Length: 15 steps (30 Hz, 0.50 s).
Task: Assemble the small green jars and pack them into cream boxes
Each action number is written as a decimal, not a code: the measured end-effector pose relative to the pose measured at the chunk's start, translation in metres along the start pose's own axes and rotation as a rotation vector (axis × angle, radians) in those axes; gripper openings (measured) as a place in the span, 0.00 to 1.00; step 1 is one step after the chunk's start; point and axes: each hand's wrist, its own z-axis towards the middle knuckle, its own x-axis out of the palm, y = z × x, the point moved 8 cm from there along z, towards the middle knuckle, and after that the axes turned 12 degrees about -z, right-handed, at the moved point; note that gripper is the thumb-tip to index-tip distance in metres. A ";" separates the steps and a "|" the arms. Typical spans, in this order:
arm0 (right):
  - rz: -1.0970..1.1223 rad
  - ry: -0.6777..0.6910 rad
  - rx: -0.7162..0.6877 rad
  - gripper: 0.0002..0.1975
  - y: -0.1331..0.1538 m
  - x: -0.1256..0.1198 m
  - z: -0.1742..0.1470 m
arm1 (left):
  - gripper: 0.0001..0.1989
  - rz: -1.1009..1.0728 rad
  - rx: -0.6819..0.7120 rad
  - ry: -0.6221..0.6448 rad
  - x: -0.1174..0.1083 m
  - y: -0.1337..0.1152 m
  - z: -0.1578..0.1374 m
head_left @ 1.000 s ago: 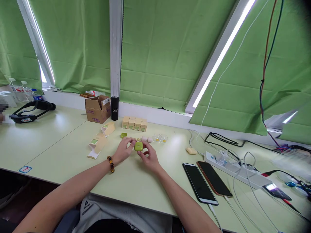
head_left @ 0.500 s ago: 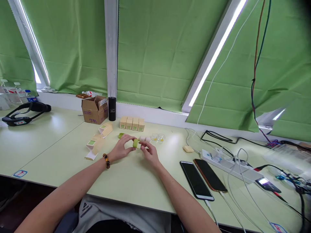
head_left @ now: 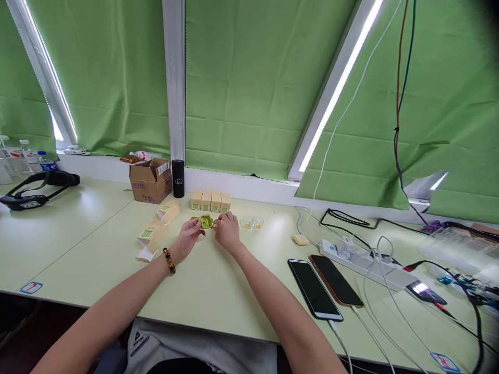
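A small green case [head_left: 206, 222] is held up just above the table, its hollow inside facing me. My left hand [head_left: 187, 238], with a beaded bracelet at the wrist, pinches its left side. The fingers of my right hand [head_left: 227, 229] are closed at its right edge; a small pale bit shows there, too small to name. Another green piece is partly visible behind the left fingers. To the right stand two clear little cups [head_left: 251, 223] with yellow in them. Left of my hands lie two opened cream cartons [head_left: 151, 238], with green labels.
Several small closed boxes [head_left: 210, 201] stand in a row at the back, near a black tumbler [head_left: 178, 178] and a cardboard box [head_left: 150, 182]. Two phones [head_left: 315, 289], a power strip [head_left: 364, 264] and loose cables lie at right. A black headset [head_left: 41, 188] rests far left.
The green case has turned so its hollow inside faces me, and it has shifted slightly left and up. My right hand has moved left, its fingers closer to my left hand.
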 end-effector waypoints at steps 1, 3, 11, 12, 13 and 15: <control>0.015 -0.001 0.005 0.08 0.003 0.004 0.004 | 0.20 -0.010 -0.007 0.002 0.000 0.000 0.000; 0.057 -0.003 0.018 0.07 0.008 0.011 0.010 | 0.20 -0.023 -0.010 -0.002 0.000 -0.001 -0.001; 0.513 -0.111 0.187 0.09 -0.008 0.001 -0.001 | 0.20 0.035 0.063 -0.059 -0.005 -0.008 0.001; 0.617 -0.122 0.220 0.10 -0.014 -0.002 -0.005 | 0.21 0.055 0.079 -0.071 -0.006 -0.009 0.001; 0.712 -0.126 0.246 0.12 -0.019 -0.004 -0.010 | 0.22 0.076 0.090 -0.082 -0.007 -0.008 0.001; 0.850 -0.119 0.275 0.16 -0.027 -0.010 -0.023 | 0.25 0.114 0.094 -0.096 -0.009 -0.006 0.001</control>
